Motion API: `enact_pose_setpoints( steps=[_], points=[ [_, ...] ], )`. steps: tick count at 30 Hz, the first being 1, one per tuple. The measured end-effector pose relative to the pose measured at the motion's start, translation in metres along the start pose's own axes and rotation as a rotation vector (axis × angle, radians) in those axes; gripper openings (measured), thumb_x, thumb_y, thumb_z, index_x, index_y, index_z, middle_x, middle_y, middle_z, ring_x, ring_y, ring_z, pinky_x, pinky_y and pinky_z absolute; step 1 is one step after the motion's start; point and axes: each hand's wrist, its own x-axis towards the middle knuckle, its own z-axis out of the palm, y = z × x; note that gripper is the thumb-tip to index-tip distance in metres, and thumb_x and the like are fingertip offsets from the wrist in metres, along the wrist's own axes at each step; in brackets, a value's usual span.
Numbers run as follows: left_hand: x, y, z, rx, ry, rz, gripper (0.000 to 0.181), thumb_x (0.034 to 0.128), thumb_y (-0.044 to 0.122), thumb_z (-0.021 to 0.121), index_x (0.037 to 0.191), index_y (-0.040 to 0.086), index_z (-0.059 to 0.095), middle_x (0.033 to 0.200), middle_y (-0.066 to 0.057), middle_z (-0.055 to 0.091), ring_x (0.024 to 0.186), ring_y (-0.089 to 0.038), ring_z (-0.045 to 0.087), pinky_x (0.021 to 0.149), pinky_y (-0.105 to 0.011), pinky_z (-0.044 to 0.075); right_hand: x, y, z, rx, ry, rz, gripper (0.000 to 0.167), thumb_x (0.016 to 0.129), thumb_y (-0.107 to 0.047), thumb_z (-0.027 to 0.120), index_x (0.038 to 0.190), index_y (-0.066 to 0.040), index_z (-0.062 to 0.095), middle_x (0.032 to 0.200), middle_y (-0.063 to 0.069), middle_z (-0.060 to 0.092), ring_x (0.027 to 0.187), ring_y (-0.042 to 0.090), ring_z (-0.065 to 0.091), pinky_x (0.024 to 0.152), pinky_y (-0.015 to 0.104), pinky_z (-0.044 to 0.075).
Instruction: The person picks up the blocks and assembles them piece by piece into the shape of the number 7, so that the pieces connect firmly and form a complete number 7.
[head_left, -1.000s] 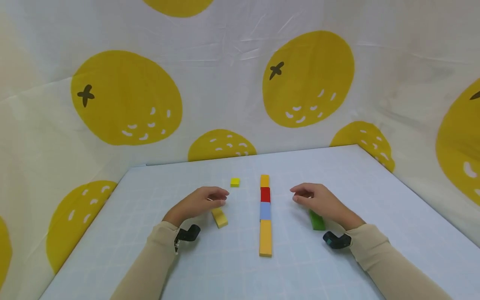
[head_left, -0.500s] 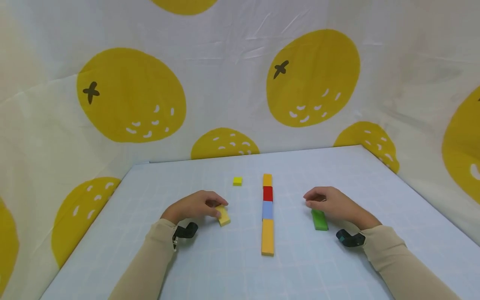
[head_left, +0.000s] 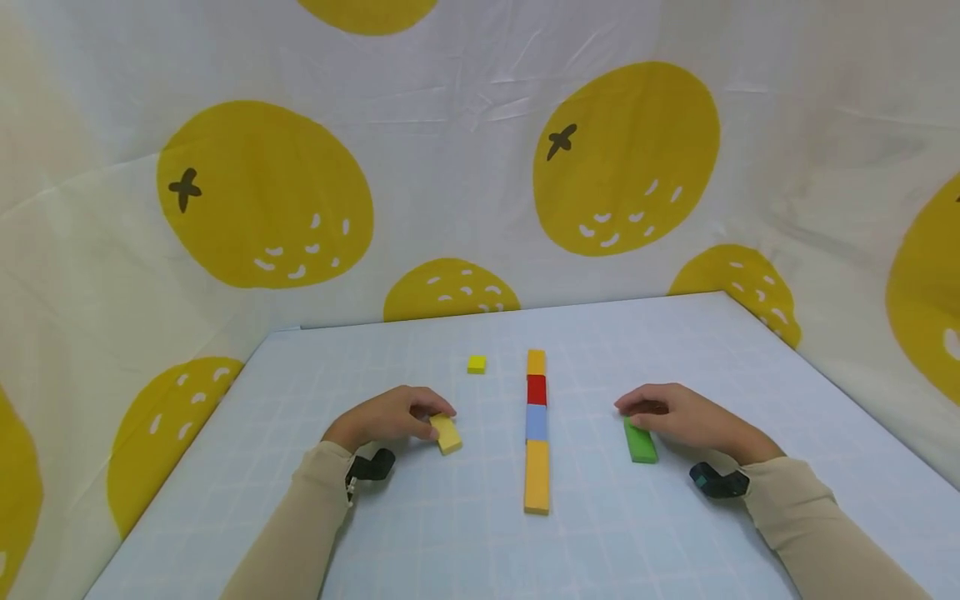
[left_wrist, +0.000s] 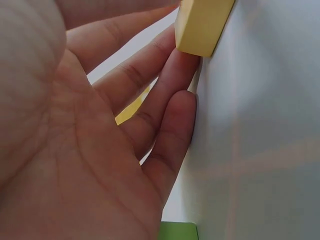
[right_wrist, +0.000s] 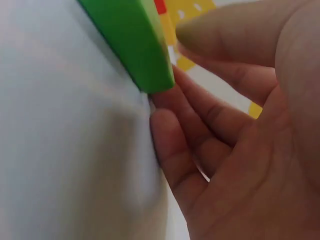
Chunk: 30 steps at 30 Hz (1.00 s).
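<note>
In the head view, my left hand (head_left: 388, 417) pinches a pale yellow block (head_left: 447, 435) lying at a slant on the table; the left wrist view shows fingertips against that block (left_wrist: 202, 27). To the right, my right hand (head_left: 686, 417) is over the far end of a green block (head_left: 641, 442). The right wrist view has fingers touching this green block (right_wrist: 137, 45), while the thumb stands a little apart from it. Between the hands runs a straight row: an orange block (head_left: 536, 362), a red block (head_left: 536, 389), a light blue block (head_left: 536, 422) and a longer orange block (head_left: 536, 477).
A small bright yellow block (head_left: 476, 364) lies left of the row's far end. The table (head_left: 420, 533) has a pale checked cover. Behind it hangs a white curtain (head_left: 450, 167) printed with big yellow fruit. A dark device (head_left: 718, 481) is strapped at each wrist.
My left hand has come down onto the pale yellow block, which has shifted slightly. My right hand has moved right and lowered to the green block. The view has shifted slightly.
</note>
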Motion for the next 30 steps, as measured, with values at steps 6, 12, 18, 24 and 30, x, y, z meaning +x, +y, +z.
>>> enact_pose_setpoints(
  steps=[6,12,18,24,30],
  points=[
    [-0.0021,-0.0019,-0.0001,-0.001,-0.01,0.006,0.037,0.0875,0.017,0.078,0.123,0.019,0.071,0.126,0.005,0.064,0.111,-0.019,0.055,0.1,-0.042,0.043,-0.0022,0.0048,-0.0019,0.006,-0.031,-0.048,0.032,0.097,-0.006,0.059,0.127,-0.013,0.068,0.125,0.001,0.065,0.115,0.022,0.057,0.093,0.024,0.046],
    [-0.0027,-0.0012,0.0002,-0.003,-0.009,0.011,0.037,0.0876,0.017,0.078,0.124,0.02,0.071,0.126,0.005,0.063,0.113,-0.019,0.054,0.102,-0.044,0.042,-0.0033,0.0033,-0.0026,0.027,-0.056,-0.053,0.037,0.094,-0.001,0.057,0.126,-0.014,0.068,0.127,0.002,0.063,0.117,0.025,0.054,0.095,0.024,0.044],
    [0.0001,-0.0014,0.0003,0.003,-0.004,0.028,0.036,0.0878,0.016,0.078,0.123,0.019,0.071,0.125,0.004,0.062,0.113,-0.02,0.053,0.103,-0.046,0.041,-0.0034,0.0015,-0.0035,0.014,-0.069,-0.043,0.039,0.091,0.001,0.058,0.125,-0.015,0.069,0.129,0.003,0.061,0.12,0.027,0.053,0.098,0.025,0.043],
    [0.0018,-0.0046,0.0024,-0.01,-0.004,0.013,0.036,0.0882,0.017,0.078,0.123,0.019,0.071,0.124,0.004,0.062,0.113,-0.019,0.053,0.102,-0.046,0.041,-0.0014,0.0072,-0.0009,-0.019,-0.087,-0.061,0.039,0.089,-0.002,0.065,0.125,-0.018,0.069,0.129,0.0,0.06,0.121,0.024,0.053,0.101,0.028,0.042],
    [0.0024,-0.0047,0.0035,-0.004,0.005,0.021,0.035,0.0881,0.018,0.078,0.122,0.019,0.071,0.123,0.004,0.063,0.111,-0.019,0.053,0.101,-0.045,0.042,-0.0018,0.0095,0.0007,-0.024,-0.094,-0.078,0.039,0.089,-0.004,0.066,0.125,-0.018,0.068,0.128,0.0,0.059,0.118,0.023,0.054,0.1,0.028,0.044]
  ],
)
